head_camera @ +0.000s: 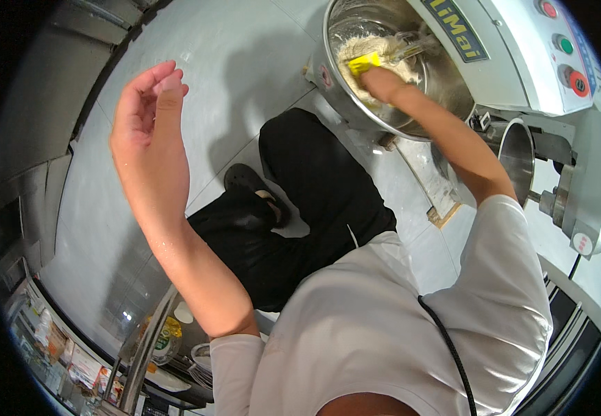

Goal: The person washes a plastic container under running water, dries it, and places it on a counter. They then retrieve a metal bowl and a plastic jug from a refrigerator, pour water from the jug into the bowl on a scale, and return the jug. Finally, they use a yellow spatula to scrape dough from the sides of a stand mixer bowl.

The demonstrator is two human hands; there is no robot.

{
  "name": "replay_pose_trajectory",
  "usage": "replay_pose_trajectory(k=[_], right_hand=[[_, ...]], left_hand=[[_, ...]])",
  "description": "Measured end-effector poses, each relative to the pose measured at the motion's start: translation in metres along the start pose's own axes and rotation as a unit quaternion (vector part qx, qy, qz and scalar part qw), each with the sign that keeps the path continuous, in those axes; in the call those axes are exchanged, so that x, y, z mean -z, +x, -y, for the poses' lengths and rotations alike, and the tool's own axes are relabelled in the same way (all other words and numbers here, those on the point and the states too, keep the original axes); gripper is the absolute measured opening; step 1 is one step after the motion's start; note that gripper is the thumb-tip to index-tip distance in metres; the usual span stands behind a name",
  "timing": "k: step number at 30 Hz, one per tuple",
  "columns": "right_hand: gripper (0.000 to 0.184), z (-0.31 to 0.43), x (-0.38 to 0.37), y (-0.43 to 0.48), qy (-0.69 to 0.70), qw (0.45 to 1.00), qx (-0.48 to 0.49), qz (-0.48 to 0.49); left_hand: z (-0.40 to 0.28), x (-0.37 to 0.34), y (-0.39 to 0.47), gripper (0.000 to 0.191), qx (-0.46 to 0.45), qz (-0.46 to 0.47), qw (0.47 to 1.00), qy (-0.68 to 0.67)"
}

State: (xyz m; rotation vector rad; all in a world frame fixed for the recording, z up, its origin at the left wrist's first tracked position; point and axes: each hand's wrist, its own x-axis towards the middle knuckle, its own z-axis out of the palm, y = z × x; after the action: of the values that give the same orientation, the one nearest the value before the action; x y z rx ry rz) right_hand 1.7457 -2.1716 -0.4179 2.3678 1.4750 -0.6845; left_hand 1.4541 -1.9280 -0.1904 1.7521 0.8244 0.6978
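My right hand (382, 85) reaches down into the steel bowl (347, 101) of a large dough mixer (518, 47). It is closed on a bright yellow tool (364, 63), perhaps a scraper, which touches the pale, floury dough (355, 49). Part of the tool is hidden by the fingers. Beside the hand, a mixing arm (412, 48) reaches into the dough. My left hand (156, 112) is raised over the floor at the left, its fingers loosely curled and holding nothing.
A smaller stand mixer (594, 187) with a steel bowl (518, 156) stands at the right. Buttons (566, 44) sit on the large mixer's panel. At the lower left, a metal shelf (147, 348) holds a yellow-capped container (168, 338) and a wire whisk (201, 366).
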Motion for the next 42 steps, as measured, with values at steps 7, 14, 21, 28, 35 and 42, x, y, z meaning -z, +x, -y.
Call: replay_pose_trajectory(k=[7,14,21,28,35,42], right_hand=[[0.015,0.037,0.019,-0.031,-0.017,0.996,0.073,-0.04],[0.02,0.04,0.048,-0.055,-0.054,0.986,-0.072,-0.139],[0.016,0.034,0.016,0.011,0.128,0.991,-0.043,-0.012],[0.028,0.036,-0.032,0.049,0.331,0.902,-0.197,0.193],[0.036,-0.01,-0.093,-0.005,0.112,0.974,-0.187,0.066],[0.029,-0.114,-0.044,-0.093,0.143,0.936,-0.322,-0.01]], left_hand=[[-0.001,-0.009,0.005,0.026,-0.004,0.022,1.0,-0.006],[0.0,-0.012,0.007,0.024,-0.01,0.025,1.0,-0.014],[-0.002,-0.015,0.002,0.028,0.01,0.014,1.0,0.003],[0.007,-0.013,0.012,0.03,0.034,0.028,0.999,0.025],[0.007,-0.003,0.021,0.028,0.032,0.004,0.999,-0.005],[0.006,0.013,0.016,0.026,0.001,0.01,0.999,-0.042]])
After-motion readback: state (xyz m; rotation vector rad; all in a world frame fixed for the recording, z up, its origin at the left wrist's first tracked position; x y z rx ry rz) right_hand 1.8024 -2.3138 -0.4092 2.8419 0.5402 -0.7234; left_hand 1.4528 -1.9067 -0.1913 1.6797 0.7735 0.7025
